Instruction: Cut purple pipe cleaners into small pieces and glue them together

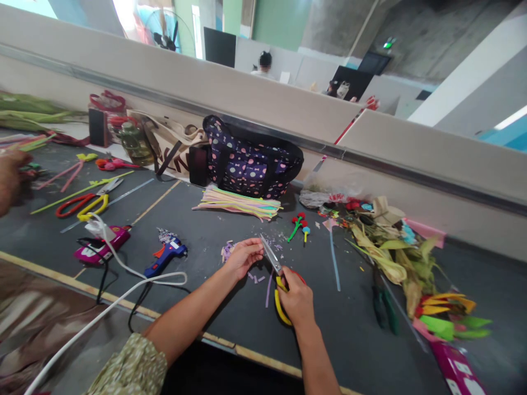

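Observation:
My right hand (297, 296) grips a pair of scissors (272, 257) with yellow and red handles, its blades pointing up and left. By the blade tips, my left hand (246, 258) is closed in a pinch; what sits between the fingers is too small to make out. Small purple cut pieces (227, 250) lie beside and partly behind my left hand, with more scraps (256, 278) below it. A narrow purple strip (269, 289) rests on the dark table (234, 351) just left of the scissors' handles.
Pastel fuzzy stems (239, 204) lie before a patterned bag (255, 159). To the left are a blue glue gun (165, 255), a purple device (102, 245), a white cable (123, 296), other scissors (90, 202) and another person's hand (10, 181). Dried husks (381, 255) and green-handled pliers (383, 302) lie right.

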`<state>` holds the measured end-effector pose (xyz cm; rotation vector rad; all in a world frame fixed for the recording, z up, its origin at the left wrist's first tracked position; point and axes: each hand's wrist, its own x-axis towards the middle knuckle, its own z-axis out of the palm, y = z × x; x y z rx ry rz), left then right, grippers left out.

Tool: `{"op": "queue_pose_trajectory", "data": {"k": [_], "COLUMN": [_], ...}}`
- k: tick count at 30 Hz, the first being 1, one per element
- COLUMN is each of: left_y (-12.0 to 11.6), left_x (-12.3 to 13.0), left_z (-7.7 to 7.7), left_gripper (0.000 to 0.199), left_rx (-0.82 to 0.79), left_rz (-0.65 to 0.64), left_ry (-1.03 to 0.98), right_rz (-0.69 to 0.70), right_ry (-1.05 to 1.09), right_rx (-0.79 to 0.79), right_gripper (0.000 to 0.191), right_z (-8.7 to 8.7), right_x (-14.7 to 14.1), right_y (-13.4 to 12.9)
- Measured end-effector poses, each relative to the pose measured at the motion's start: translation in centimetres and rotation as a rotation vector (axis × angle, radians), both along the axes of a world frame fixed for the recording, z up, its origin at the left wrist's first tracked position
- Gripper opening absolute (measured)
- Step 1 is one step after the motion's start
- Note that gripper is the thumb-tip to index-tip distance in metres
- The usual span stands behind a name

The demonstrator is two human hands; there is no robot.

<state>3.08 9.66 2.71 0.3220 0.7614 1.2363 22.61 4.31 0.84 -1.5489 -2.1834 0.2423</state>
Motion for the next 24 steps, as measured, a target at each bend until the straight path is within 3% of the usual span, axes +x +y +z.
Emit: {"op": "queue_pose_trajectory", "data": {"k": [9, 24], "left_y": [-0.2, -0.3], "left_x": [0.1, 0.3], "left_z": [0.4, 0.1], "left_gripper": [0.017, 0.021], "left_rx": [-0.003, -0.043], "left_rz": [-0.001, -0.017], "left_ry": [0.012, -0.034], "right_rz": [-0.059, -0.081], "right_ry": [-0.096, -0.091], "right_rx": [0.065, 0.081], "right_gripper": [0.031, 0.031], "right_z": [1.2, 0.5], "right_x": [-0.5, -0.6], "right_y": [-0.2, -0.1]}}
